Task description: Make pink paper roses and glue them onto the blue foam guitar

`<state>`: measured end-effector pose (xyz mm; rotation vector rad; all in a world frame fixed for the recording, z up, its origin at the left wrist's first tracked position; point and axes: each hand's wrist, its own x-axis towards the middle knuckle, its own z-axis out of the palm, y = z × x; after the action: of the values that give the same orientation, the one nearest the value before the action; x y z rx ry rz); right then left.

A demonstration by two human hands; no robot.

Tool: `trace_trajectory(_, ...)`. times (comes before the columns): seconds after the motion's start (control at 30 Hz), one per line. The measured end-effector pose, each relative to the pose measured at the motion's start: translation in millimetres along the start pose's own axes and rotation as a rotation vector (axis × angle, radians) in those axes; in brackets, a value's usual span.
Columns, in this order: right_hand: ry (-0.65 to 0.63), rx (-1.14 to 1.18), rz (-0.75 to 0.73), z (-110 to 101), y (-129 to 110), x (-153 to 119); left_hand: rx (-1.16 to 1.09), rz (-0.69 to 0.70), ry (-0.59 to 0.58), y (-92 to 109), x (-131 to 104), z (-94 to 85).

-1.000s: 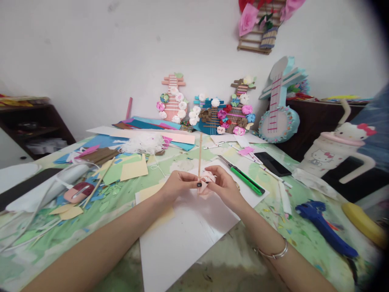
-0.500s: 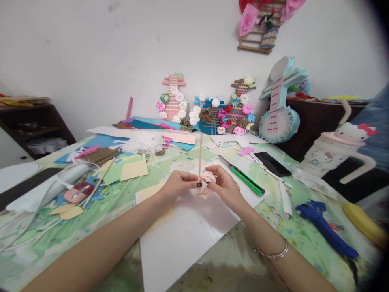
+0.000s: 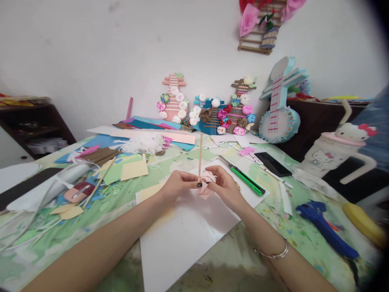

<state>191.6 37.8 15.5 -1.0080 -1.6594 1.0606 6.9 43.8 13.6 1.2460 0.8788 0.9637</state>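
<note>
My left hand pinches a thin wooden stick, which stands upright between thumb and fingers. Against the stick's right side is a pale pink crumpled paper flower. My right hand is closed round the flower with thumb and fingers. Both hands are close together over a white sheet on the table, and a yellowish paper piece lies partly under my left forearm. Just right of my right hand rests a green utility knife. The fingertips hide part of the flower and the stick's lower portion.
At right lie a blue glue gun, a black phone, and a white tumbler stands behind. Paper scraps, white yarn and a power strip cover the left. Flower-decorated paper instruments lean on the wall.
</note>
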Motion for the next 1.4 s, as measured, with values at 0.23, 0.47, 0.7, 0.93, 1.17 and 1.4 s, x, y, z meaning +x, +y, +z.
trace_trajectory(0.23, 0.001, -0.003, -0.001, -0.1, -1.7, 0.1, 0.002, -0.02, 0.002, 2.0, -1.2, 0.6)
trace_trajectory(0.47, 0.001, -0.002, -0.002, 0.1, -1.3, 0.5, -0.007, -0.031, 0.007, 1.5, -1.6, 1.0)
trace_trajectory(0.7, 0.003, 0.003, 0.011, 0.6, -5.3, -0.6, -0.016, -0.039, 0.01, 1.6, -1.5, 1.3)
trace_trajectory(0.93, 0.012, -0.004, -0.002, -0.1, -2.8, -0.3, -0.007, -0.027, -0.009, 4.5, -2.0, 2.0)
trace_trajectory(1.17, 0.006, -0.001, 0.002, -0.5, -3.1, -0.8, 0.001, -0.008, -0.022, 2.8, -1.2, 1.1)
trace_trajectory(1.4, 0.009, -0.009, -0.002, -0.4, -4.2, -1.0, 0.016, -0.007, -0.016, 2.6, -2.0, 1.1)
